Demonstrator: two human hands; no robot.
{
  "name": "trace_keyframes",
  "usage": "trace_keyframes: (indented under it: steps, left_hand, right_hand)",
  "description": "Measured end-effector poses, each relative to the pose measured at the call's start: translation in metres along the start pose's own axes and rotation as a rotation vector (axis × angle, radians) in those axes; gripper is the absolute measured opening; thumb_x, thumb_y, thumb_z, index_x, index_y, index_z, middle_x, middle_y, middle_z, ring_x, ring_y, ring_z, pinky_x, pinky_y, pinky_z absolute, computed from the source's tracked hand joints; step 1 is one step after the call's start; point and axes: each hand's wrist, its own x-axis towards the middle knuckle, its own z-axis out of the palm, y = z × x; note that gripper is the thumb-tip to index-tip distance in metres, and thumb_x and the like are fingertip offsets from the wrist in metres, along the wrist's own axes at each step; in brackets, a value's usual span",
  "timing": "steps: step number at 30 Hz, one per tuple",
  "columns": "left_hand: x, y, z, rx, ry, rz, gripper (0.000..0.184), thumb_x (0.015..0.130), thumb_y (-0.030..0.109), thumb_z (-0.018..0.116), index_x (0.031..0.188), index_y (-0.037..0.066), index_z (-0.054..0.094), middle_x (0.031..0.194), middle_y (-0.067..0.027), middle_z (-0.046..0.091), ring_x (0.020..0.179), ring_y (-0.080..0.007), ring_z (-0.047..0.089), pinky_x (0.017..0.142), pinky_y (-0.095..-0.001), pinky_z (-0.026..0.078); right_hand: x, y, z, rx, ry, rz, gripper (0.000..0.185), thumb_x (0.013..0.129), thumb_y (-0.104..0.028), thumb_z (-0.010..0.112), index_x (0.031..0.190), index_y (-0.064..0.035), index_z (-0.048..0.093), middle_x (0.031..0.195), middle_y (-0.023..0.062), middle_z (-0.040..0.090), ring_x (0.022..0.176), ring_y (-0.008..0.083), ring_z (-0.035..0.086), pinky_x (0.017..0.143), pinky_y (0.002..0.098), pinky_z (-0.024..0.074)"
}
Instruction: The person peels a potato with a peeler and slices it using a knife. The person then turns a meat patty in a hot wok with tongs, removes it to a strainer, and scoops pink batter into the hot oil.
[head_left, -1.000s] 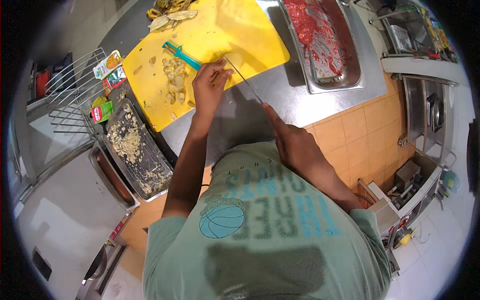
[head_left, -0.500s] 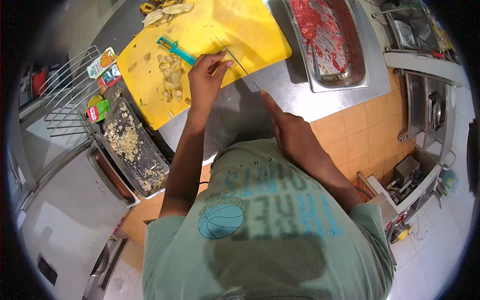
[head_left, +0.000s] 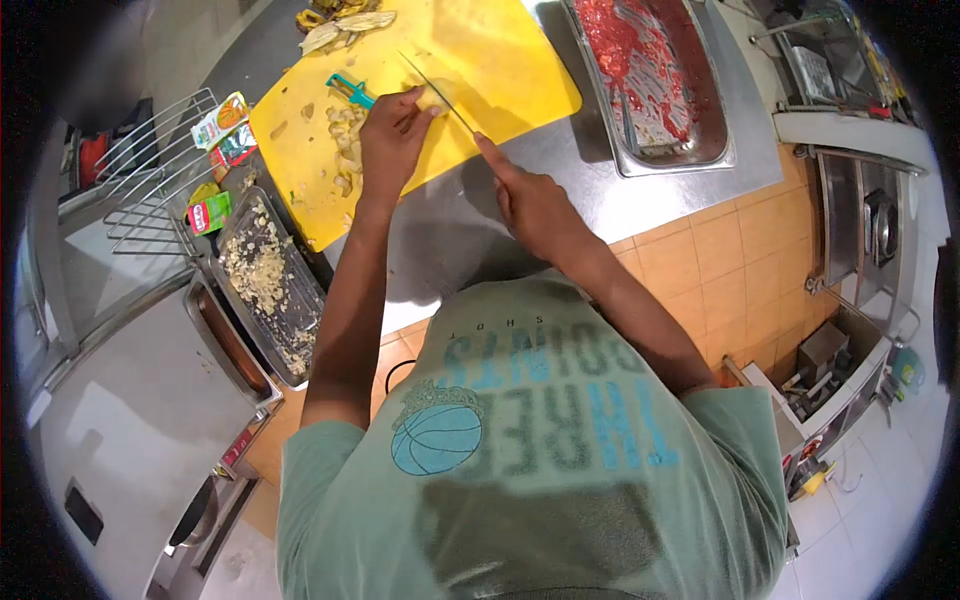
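The knife (head_left: 439, 95), gripped by the fingers of the right hand (head_left: 542, 212), slants forward and left, just beside the left hand (head_left: 390, 145), whose bent fingers may pinch something; I cannot tell.

The peeler (head_left: 353, 92) lies on the board (head_left: 525, 75), left of the knife (head_left: 438, 92).

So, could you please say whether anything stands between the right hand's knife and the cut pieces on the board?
Yes: the left hand is between the knife and the cut pieces, with the teal peeler beside it.
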Motion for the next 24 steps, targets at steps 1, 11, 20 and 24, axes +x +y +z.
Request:
trace_keyframes:
  steps: [1,11,20,24]
  left_hand:
    - [0.000,0.004,0.000,0.032,-0.046,0.020,0.033,0.078,0.008,0.075,0.107,-0.002,0.063,0.095,-0.0109,0.063,0.080,-0.0151,0.063,0.072,-0.0260,0.053]
    - [-0.003,0.015,0.017,0.283,-0.046,0.282,0.037,0.069,0.011,0.081,0.099,-0.002,0.063,0.096,-0.0137,0.063,0.083,-0.0244,0.066,0.073,-0.0310,0.055]
    - [0.016,0.009,-0.005,0.405,-0.045,0.271,0.037,0.069,0.007,0.078,0.101,0.000,0.062,0.099,-0.0139,0.062,0.087,-0.0247,0.066,0.077,-0.0309,0.055]
    - [0.039,0.035,-0.024,0.466,-0.113,0.373,0.033,0.076,0.009,0.069,0.106,0.002,0.060,0.106,-0.0148,0.061,0.101,-0.0321,0.060,0.089,-0.0394,0.049]
  right_hand:
    - [-0.003,-0.007,-0.012,-0.026,-0.027,0.029,0.057,0.090,-0.009,0.047,0.143,-0.0158,0.030,0.089,0.0257,0.062,0.076,0.0457,0.060,0.069,0.0537,0.0475]
    - [-0.016,-0.016,-0.024,-0.149,-0.117,0.162,0.055,0.092,-0.009,0.044,0.144,-0.0181,0.029,0.087,0.0266,0.062,0.080,0.0461,0.061,0.071,0.0546,0.0476]
    - [0.009,0.001,0.006,-0.079,0.042,-0.010,0.056,0.092,-0.009,0.046,0.144,-0.0192,0.029,0.073,0.0257,0.059,0.069,0.0446,0.059,0.063,0.0510,0.0454]
    - [0.006,-0.005,-0.008,-0.101,0.026,-0.026,0.054,0.091,-0.008,0.046,0.143,-0.0181,0.032,0.075,0.0256,0.060,0.072,0.0439,0.060,0.064,0.0504,0.0464]
